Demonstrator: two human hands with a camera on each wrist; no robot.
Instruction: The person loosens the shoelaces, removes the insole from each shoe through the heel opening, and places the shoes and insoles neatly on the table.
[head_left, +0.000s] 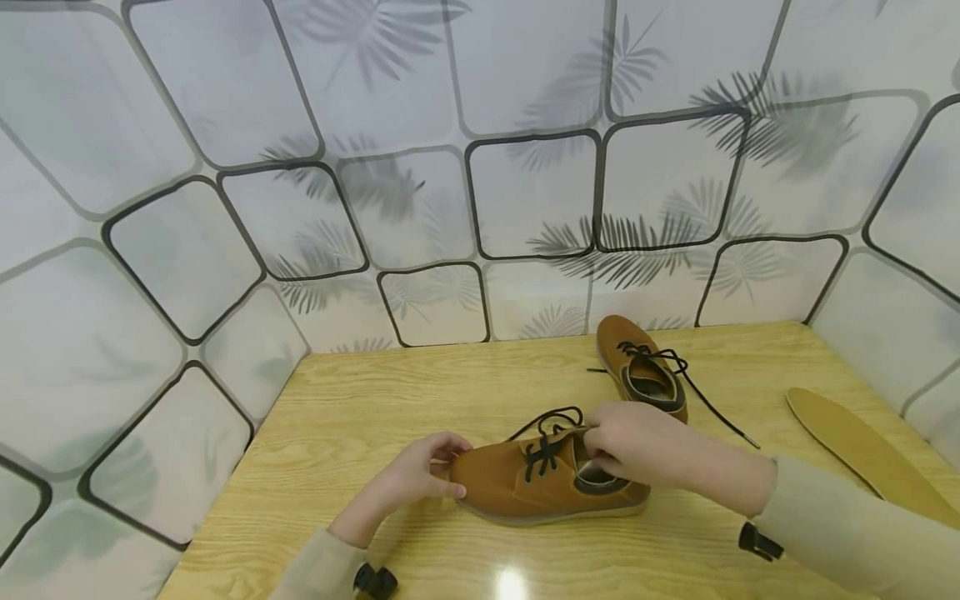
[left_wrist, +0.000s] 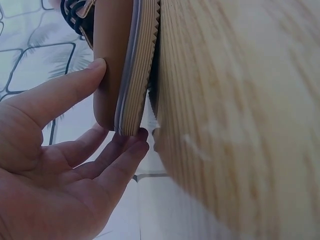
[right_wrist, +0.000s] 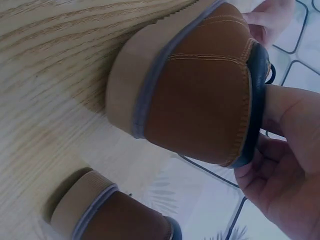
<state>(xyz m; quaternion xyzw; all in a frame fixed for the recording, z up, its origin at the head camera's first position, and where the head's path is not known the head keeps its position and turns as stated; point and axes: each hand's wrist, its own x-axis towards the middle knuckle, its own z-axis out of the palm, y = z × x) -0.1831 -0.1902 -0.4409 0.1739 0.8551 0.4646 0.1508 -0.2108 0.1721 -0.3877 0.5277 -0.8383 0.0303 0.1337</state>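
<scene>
A brown lace-up shoe (head_left: 510, 479) with black laces lies sideways before me, toe to the left. My left hand (head_left: 420, 471) holds its toe, thumb on the near side and fingers around the front. In the left wrist view, fingertips (left_wrist: 142, 136) of that hand reach the tip of the ribbed sole (left_wrist: 137, 80). My right hand (head_left: 637, 442) grips the shoe's opening at the far edge. In the right wrist view its thumb goes in behind the dark collar (right_wrist: 256, 100), while the other fingers curl at the collar's far side; their tips are partly hidden.
A matching brown shoe (head_left: 618, 346) stands farther back on the right, its black lace (head_left: 716, 408) trailing over the wooden table (head_left: 360, 400). At the right edge lies a tan insole (head_left: 862, 442). Patterned fabric (head_left: 536, 200) rises behind and along both sides.
</scene>
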